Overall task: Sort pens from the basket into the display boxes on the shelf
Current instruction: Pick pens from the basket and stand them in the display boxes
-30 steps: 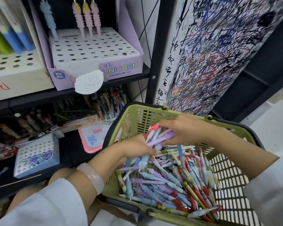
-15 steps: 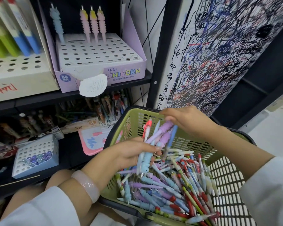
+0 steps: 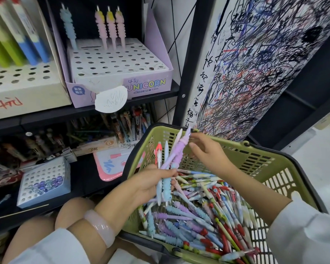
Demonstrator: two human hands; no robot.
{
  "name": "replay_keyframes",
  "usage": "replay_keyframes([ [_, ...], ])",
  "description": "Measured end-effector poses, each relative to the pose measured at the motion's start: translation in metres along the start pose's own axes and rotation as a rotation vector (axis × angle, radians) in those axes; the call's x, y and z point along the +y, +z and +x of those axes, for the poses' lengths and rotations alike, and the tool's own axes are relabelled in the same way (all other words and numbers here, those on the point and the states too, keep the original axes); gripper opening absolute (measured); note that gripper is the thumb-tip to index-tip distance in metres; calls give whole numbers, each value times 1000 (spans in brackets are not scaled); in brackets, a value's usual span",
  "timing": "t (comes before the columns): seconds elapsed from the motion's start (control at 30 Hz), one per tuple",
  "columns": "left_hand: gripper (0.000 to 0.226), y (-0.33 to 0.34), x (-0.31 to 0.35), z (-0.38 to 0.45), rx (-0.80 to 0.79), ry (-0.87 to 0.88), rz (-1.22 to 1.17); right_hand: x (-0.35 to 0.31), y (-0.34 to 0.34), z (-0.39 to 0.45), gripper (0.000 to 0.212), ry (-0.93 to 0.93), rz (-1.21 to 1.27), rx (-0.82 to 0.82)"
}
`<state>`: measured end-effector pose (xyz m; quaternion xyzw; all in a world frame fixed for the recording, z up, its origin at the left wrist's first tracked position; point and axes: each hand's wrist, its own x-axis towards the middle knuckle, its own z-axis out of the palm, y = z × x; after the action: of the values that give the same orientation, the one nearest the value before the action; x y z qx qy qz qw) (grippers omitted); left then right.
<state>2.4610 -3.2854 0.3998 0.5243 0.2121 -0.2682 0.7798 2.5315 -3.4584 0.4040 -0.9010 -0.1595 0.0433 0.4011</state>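
The left hand (image 3: 149, 184) is gripping a small bunch of pens (image 3: 169, 164), fingers wrapped round their lower halves so they are fanning upward above the near-left part of the green basket (image 3: 255, 161). I am counting roughly five in that bunch: two ridged lilac ones, a pale blue ridged one, a white one and one with a red-orange clip, though they overlap and I may be off by one. The right hand (image 3: 206, 153) is reaching across the basket, its fingers (image 3: 195, 137) lightly curled and pinching the tip of the tallest lilac pen, seemingly picking it out.

The basket itself is holding a heap of loose pens (image 3: 208, 216), far too many and too tangled to count.

Above and to the left of the basket, on the shelf (image 3: 46, 116), the purple unicorn box (image 3: 122, 73) is standing with four ridged pens upright in its back row: one blue (image 3: 68, 27) and three pink-and-yellow (image 3: 110, 25). Nearly all its holes are empty. Left of that sits a cream box (image 3: 23, 86) with green and blue pens.

The risk, as I judge it, is the loose fan: tugging one pen free could drag its neighbours out of the left hand's grip, spilling them back into the heap or over the basket's rim. The mixed bunch could also send a plain pen into the unicorn box.
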Motion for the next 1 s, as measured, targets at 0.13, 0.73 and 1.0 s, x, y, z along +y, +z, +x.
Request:
replay_keyframes([
  [0.13,5,-2,6,-5,-43,84,-88,-20,0,5,20,143,241,60],
  [0.73,26,-42,63,-75,187,633,-125,-141,-6,11,16,234,836,-245],
  [1.0,12,-73,78,-117,391,695,113,-216,10,11,29,325,1120,-594],
])
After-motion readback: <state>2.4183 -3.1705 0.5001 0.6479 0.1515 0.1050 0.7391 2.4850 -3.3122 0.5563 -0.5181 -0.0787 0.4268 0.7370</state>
